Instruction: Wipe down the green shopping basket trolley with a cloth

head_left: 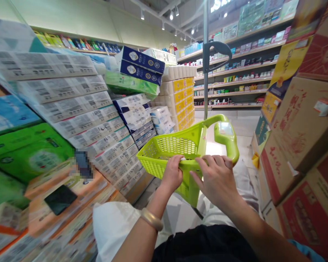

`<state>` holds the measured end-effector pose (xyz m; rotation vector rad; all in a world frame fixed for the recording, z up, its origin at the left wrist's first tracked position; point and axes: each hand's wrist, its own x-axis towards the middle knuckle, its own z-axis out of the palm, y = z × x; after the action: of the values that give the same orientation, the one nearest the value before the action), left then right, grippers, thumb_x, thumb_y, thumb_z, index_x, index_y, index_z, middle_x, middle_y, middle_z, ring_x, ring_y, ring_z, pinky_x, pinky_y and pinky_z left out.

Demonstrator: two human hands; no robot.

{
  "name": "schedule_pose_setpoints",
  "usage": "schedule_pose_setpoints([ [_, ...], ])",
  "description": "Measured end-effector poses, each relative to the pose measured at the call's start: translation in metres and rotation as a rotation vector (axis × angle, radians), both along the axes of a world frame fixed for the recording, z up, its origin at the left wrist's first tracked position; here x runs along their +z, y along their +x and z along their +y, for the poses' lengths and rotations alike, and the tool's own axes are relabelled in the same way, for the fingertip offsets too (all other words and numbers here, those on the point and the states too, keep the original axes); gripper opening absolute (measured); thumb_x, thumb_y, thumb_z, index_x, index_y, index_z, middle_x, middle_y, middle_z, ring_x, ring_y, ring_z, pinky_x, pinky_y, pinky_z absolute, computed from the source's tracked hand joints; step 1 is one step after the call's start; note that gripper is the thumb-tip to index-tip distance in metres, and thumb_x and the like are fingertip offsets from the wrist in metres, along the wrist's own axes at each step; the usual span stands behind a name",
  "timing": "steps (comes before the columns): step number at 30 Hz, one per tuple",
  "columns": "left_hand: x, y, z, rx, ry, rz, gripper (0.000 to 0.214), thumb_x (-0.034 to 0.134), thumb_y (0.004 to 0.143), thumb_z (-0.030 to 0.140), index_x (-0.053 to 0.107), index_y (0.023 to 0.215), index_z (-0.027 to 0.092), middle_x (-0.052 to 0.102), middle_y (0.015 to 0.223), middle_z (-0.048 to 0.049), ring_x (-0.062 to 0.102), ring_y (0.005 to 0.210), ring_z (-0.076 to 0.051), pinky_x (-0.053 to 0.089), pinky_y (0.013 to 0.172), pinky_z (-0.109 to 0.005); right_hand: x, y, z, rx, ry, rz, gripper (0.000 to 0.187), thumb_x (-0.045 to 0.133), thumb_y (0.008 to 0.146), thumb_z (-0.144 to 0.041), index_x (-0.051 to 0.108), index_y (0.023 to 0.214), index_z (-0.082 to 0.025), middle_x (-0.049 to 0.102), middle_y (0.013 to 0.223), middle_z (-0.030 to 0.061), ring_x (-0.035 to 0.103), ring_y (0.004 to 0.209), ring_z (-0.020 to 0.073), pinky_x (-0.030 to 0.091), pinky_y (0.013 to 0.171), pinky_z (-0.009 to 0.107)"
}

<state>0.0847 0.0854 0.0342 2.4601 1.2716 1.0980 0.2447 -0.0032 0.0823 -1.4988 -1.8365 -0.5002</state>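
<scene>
A lime-green plastic shopping basket (191,185) with perforated walls is in front of me, tilted, its looped handle end to the right. My left hand (173,174) is closed over its near rim, the fingertips reaching inside. Beside it, my right hand (217,178) lies over the same rim close to the handle, fingers curled over the edge and thumb apart. A pale label panel (225,128) sits on the handle. The basket's floor is mostly hidden by its near wall and my hands.
Stacked tissue packs (90,127) line the left side. A dark phone-like slab (60,199) lies on orange packs. Cardboard cartons (303,120) rise at the right. Behind the basket stands a metal pole (206,91) with a grey handle (217,54); stocked shelves (235,78) stand farther back.
</scene>
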Motion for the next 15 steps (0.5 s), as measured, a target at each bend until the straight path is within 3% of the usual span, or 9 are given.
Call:
schedule_pose_setpoints([
  [3, 0.006, -0.013, 0.006, -0.01, -0.002, -0.061, 0.051, 0.039, 0.073, -0.002, 0.06, 0.115, 0.017, 0.065, 0.117, -0.0089, 0.059, 0.112, -0.019, 0.047, 0.102, -0.041, 0.006, -0.003, -0.009, 0.214, 0.053, 0.106, 0.021, 0.058, 0.086, -0.033, 0.065, 0.102, -0.022, 0.066, 0.106, 0.008, 0.057, 0.098, 0.0254, 0.037, 0.091, 0.041],
  [5, 0.01, -0.019, 0.009, 0.019, -0.002, -0.079, 0.046, 0.04, 0.078, 0.001, 0.063, 0.113, 0.019, 0.067, 0.117, -0.0075, 0.061, 0.111, -0.019, 0.048, 0.102, -0.041, 0.01, 0.009, -0.009, 0.294, 0.149, 0.201, 0.02, 0.055, 0.087, -0.03, 0.065, 0.103, -0.024, 0.064, 0.113, 0.0065, 0.057, 0.107, 0.0246, 0.038, 0.096, 0.041],
  [7, 0.014, -0.022, 0.009, 0.051, -0.003, -0.092, 0.041, 0.042, 0.081, 0.004, 0.065, 0.111, 0.019, 0.068, 0.117, -0.0077, 0.062, 0.112, -0.02, 0.047, 0.103, -0.043, 0.012, 0.031, 0.003, 0.218, 0.254, 0.293, 0.023, 0.052, 0.087, -0.029, 0.065, 0.106, -0.025, 0.063, 0.117, 0.0063, 0.053, 0.117, 0.0268, 0.035, 0.102, 0.044],
  [9, 0.019, -0.021, 0.007, 0.071, -0.004, -0.113, 0.038, 0.043, 0.083, 0.005, 0.066, 0.11, 0.018, 0.069, 0.116, -0.0084, 0.063, 0.112, -0.021, 0.047, 0.104, -0.044, 0.008, 0.054, 0.025, 0.11, 0.265, 0.364, 0.031, 0.043, 0.091, -0.032, 0.063, 0.113, -0.025, 0.06, 0.123, 0.0069, 0.049, 0.122, 0.0275, 0.031, 0.106, 0.047],
  [12, 0.026, -0.009, -0.005, 0.059, 0.014, -0.156, 0.037, 0.042, 0.085, 0.006, 0.066, 0.111, 0.018, 0.069, 0.116, -0.0076, 0.064, 0.111, -0.02, 0.049, 0.103, -0.041, -0.007, 0.071, 0.063, 0.101, 0.126, 0.415, 0.041, 0.033, 0.093, -0.038, 0.062, 0.116, -0.023, 0.056, 0.128, 0.0085, 0.042, 0.129, 0.0283, 0.031, 0.108, 0.05],
  [15, 0.036, 0.01, -0.027, 0.011, 0.069, -0.176, 0.038, 0.042, 0.087, 0.007, 0.063, 0.116, 0.019, 0.068, 0.118, -0.0064, 0.063, 0.112, -0.018, 0.048, 0.104, -0.038, -0.02, 0.062, 0.082, 0.103, 0.055, 0.448, 0.044, 0.026, 0.095, -0.038, 0.063, 0.116, -0.026, 0.054, 0.13, 0.007, 0.033, 0.136, 0.0276, 0.028, 0.11, 0.051],
])
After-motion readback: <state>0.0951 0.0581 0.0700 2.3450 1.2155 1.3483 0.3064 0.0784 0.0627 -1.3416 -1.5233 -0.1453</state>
